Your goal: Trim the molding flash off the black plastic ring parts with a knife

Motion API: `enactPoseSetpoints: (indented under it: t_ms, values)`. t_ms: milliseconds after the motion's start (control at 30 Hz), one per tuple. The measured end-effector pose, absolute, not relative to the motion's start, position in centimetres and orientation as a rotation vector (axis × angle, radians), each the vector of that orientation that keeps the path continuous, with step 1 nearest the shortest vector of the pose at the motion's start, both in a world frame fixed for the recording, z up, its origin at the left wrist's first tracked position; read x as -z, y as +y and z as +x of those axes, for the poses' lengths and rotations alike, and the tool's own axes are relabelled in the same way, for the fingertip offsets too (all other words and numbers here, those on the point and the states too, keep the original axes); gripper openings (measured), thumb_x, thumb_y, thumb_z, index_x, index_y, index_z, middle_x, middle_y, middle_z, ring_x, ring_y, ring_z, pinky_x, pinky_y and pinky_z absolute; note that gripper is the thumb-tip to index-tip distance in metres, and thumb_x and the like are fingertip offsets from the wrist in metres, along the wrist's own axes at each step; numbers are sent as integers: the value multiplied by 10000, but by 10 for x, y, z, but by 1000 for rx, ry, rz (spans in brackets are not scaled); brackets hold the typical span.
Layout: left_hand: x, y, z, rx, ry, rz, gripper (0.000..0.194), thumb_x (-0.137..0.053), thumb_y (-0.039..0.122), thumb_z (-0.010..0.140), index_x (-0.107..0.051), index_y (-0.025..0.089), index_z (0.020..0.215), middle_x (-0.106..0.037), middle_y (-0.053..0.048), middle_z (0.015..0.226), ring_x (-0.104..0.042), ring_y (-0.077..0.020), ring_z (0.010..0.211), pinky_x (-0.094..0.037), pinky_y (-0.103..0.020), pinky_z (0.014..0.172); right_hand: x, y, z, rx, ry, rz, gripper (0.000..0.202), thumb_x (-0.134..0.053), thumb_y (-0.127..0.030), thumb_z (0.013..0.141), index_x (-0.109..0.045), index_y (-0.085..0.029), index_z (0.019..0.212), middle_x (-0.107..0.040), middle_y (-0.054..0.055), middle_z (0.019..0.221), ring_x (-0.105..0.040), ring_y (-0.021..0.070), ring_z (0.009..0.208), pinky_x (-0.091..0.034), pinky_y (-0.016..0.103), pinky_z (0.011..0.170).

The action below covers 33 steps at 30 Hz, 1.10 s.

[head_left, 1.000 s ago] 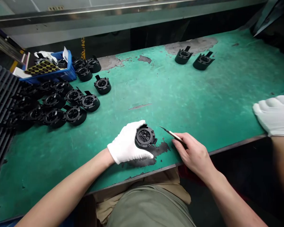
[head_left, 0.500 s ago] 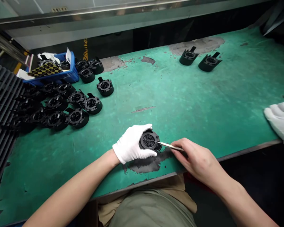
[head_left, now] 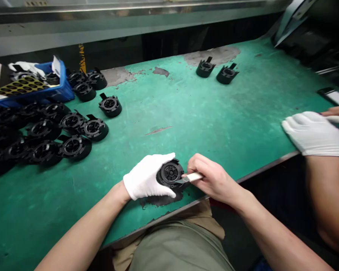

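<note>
**Worn green bench, one part under the blade**

Head view: the gloved left hand (head_left: 147,176) clasps a round black part (head_left: 170,174) near the front edge of the scuffed green bench (head_left: 203,116), above a dark worn patch (head_left: 161,199). The bare right hand (head_left: 211,178) grips a small knife (head_left: 190,178), its tip touching the part's right rim. Left of the grip lie many black parts (head_left: 59,131) and a blue bin (head_left: 49,88); far beyond, two more parts (head_left: 217,70). To the right rests a co-worker's gloved hand (head_left: 313,133).

No readable text (markings perhaps too blurred).
</note>
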State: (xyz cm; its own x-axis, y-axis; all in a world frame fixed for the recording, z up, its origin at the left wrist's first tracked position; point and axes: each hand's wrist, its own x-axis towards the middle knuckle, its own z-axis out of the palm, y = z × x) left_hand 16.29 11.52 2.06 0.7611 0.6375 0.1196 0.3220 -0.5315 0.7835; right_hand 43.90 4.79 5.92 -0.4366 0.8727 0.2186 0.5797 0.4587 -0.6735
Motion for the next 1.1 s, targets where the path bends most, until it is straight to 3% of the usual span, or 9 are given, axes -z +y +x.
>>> enactPoseSetpoints:
  t_ms: [100, 233, 367, 433, 567, 700, 833, 967, 1100]
  values:
    - [-19, 116, 166, -499, 728, 2176, 1152, -974, 742, 701, -535, 200, 1619, -705, -187, 1524, -703, -409, 1397, -569, -515, 1213, -62, 49, 438, -811, -2142, -1116, 136, -614, -135, 1021, -634, -262, 1063, -646, 42, 976, -617, 182, 832, -524, 296, 732]
    - [-20, 117, 169, -468, 750, 2158, 1064, -968, 701, 731, -561, 227, 1592, -736, -149, 1487, -743, -382, 1338, -602, -483, 1160, -64, 47, 435, -831, -2204, -1097, 436, -632, -170, 994, -657, -257, 1421, -678, 61, 1028, -670, 196, 861, -581, 312, 749]
    - [-24, 116, 170, -477, 777, 2149, 914, -944, 656, 771, -621, 250, 1522, -763, -127, 1440, -771, -377, 1281, -633, -457, 1083, -60, 47, 431, -770, -2252, -1089, 485, -632, -166, 998, -664, -262, 1472, -670, 59, 1040, -672, 174, 849, -583, 292, 757]
    - [-25, 116, 171, -483, 772, 2144, 912, -950, 657, 765, -626, 248, 1513, -765, -124, 1435, -775, -370, 1273, -630, -449, 1088, -57, 47, 431, -758, -2263, -1081, 434, -636, -164, 1006, -688, -259, 1427, -674, 63, 1056, -679, 167, 859, -584, 284, 764]
    - [-25, 118, 170, -495, 724, 2154, 963, -967, 641, 752, -600, 225, 1540, -750, -135, 1463, -753, -374, 1320, -605, -464, 1140, -53, 46, 432, -737, -2241, -1068, 206, -679, -143, 992, -720, -253, 1161, -675, 53, 1020, -682, 161, 833, -573, 265, 730]
    - [-26, 118, 170, -494, 729, 2145, 902, -935, 646, 786, -612, 237, 1522, -761, -130, 1441, -759, -381, 1306, -616, -479, 1121, -51, 44, 432, -733, -2201, -1124, 318, -684, -192, 1014, -700, -264, 1323, -687, 76, 1088, -705, 176, 874, -600, 277, 756]
    - [-29, 115, 172, -493, 788, 2145, 878, -890, 709, 812, -631, 234, 1504, -759, -143, 1441, -759, -391, 1304, -622, -481, 1112, -50, 41, 431, -755, -2205, -1131, 165, -673, -253, 1056, -753, -264, 1200, -667, 70, 1058, -683, 162, 845, -587, 262, 730]
    - [-29, 114, 174, -480, 826, 2149, 859, -857, 769, 820, -673, 222, 1455, -807, -146, 1331, -805, -380, 1190, -660, -460, 1013, -47, 41, 431, -758, -2147, -1139, 301, -689, -292, 1069, -715, -265, 1368, -660, 86, 1111, -696, 175, 916, -601, 271, 774]
    - [-33, 111, 174, -566, 806, 2156, 847, -900, 737, 796, -682, 234, 1441, -807, -141, 1339, -807, -372, 1191, -660, -465, 1057, -46, 37, 429, -759, -2166, -1170, 155, -733, -387, 1060, -780, -242, 1082, -640, 65, 1040, -661, 158, 849, -581, 259, 753]
